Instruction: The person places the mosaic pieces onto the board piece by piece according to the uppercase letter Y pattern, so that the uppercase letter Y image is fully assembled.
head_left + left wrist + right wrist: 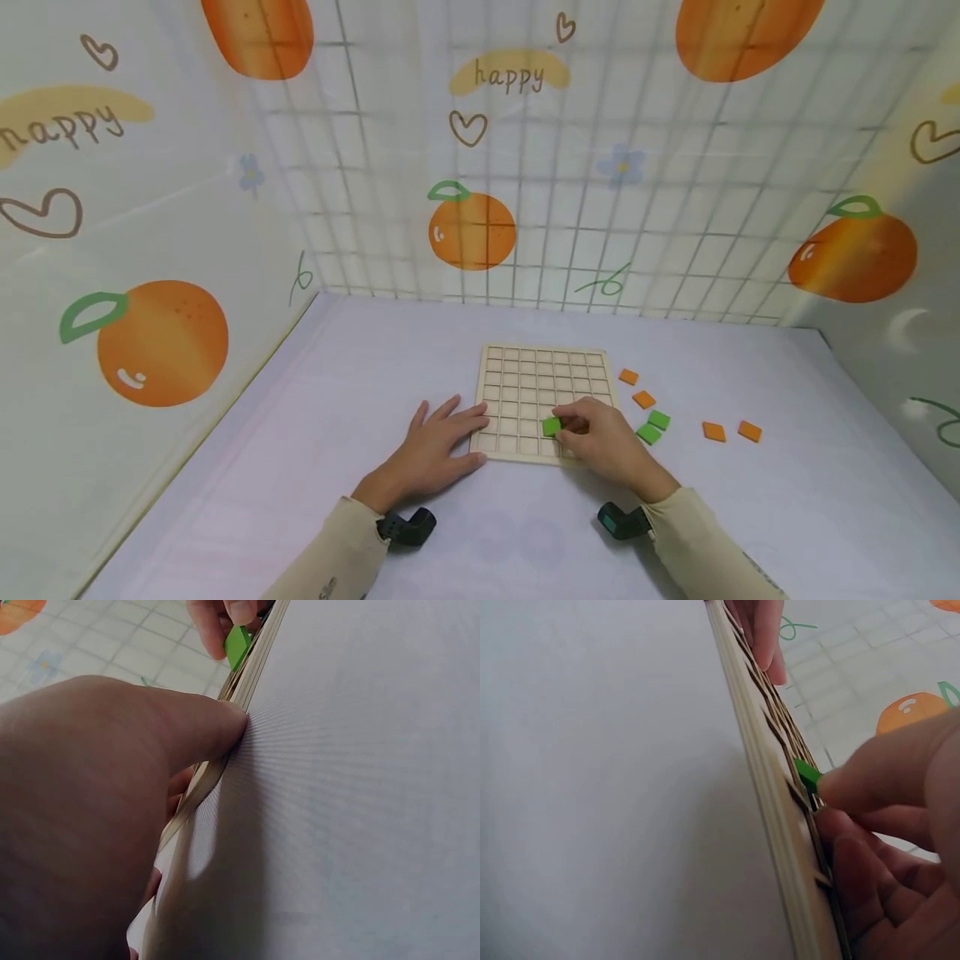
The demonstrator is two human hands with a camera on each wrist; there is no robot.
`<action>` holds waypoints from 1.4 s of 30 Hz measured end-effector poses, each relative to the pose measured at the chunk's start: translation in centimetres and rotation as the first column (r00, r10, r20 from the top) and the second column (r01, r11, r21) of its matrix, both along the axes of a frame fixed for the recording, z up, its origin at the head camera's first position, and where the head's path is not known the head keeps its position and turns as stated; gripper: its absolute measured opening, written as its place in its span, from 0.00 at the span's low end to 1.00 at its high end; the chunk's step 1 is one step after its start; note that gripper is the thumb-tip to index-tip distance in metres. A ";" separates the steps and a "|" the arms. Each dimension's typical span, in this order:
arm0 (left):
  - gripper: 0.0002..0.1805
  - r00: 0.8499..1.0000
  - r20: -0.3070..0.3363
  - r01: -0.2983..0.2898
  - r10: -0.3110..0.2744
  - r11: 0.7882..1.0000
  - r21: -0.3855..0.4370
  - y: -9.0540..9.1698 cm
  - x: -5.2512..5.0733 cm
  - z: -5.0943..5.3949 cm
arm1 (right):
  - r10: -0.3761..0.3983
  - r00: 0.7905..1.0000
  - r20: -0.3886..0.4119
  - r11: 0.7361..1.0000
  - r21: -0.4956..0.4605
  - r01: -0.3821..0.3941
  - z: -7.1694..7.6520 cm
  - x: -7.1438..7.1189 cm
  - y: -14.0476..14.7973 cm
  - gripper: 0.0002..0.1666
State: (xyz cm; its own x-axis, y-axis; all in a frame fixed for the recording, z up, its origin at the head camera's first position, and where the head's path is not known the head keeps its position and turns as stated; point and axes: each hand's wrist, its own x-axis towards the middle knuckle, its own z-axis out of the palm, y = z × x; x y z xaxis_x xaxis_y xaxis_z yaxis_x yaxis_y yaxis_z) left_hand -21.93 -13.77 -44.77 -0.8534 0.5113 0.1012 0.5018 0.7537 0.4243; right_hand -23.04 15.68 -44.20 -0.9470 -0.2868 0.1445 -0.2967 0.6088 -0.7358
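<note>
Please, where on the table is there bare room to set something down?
On the white table, bare patches lie left of the left hand, between the board and the patterned backdrop, and right of the rightmost orange tile. It is crowded right of the board, where green tiles and other orange tiles lie near the right hand.

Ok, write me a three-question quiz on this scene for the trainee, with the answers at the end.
1. Which hand has its fingers pinching a green tile?
2. True or false: the left hand touches the board.
3. How many orange tiles lie on the table? a) two b) four c) six

Key:
1. The right hand.
2. True; it rests at the board's left side.
3. b) four, all to the right of the board.
</note>
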 end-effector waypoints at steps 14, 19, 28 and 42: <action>0.30 1.000 -0.004 -0.010 0.010 1.000 -0.008 0.1 -0.2 -0.3 | -0.012 1.000 -0.019 0.999 0.036 0.013 0.1 0.0 -0.3 0.19; 0.29 1.000 -0.008 -0.014 0.014 1.000 -0.005 0.1 -0.1 -0.3 | -0.003 0.999 -0.037 1.000 0.027 0.004 0.1 0.0 -0.4 0.19; 0.29 1.000 0.000 0.000 0.000 1.000 -0.004 0.0 -0.1 -0.1 | -0.012 0.999 -0.052 0.999 0.040 0.014 -0.1 0.0 -0.4 0.18; 0.28 1.000 -0.016 -0.015 0.015 1.000 0.007 0.3 0.1 0.1 | -0.028 0.997 -0.073 0.998 0.062 0.033 -0.2 0.1 -0.3 0.15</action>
